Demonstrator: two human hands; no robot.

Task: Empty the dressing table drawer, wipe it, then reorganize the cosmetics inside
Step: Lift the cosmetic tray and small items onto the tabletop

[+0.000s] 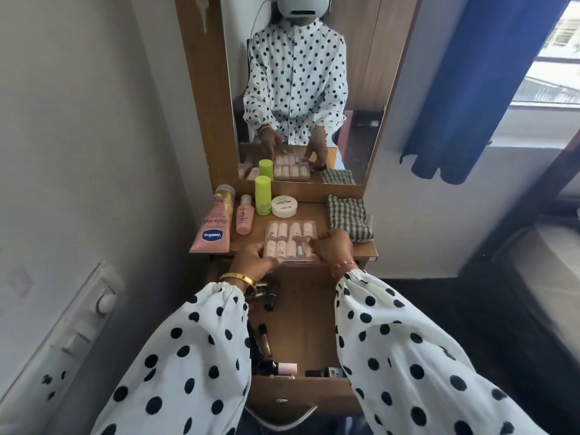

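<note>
A clear flat case of pink press-on nails [290, 238] lies at the front edge of the dressing table top [251, 243]. My left hand [254, 262] grips its near left corner and my right hand [329, 251] holds its right side. Below them the wooden drawer [309, 309] stands pulled out, with several small dark and pink cosmetics [266, 337] along its left side and front. A pink Vaseline tube [215, 226], a small pink bottle [245, 218], a lime-green bottle [263, 195] and a white jar [284, 206] stand on the top.
A folded checked cloth [348, 221] lies at the right of the table top. The mirror [301, 89] rises behind it. A wall switch panel [81, 318] is at the left, a blue curtain [480, 83] and window at the right.
</note>
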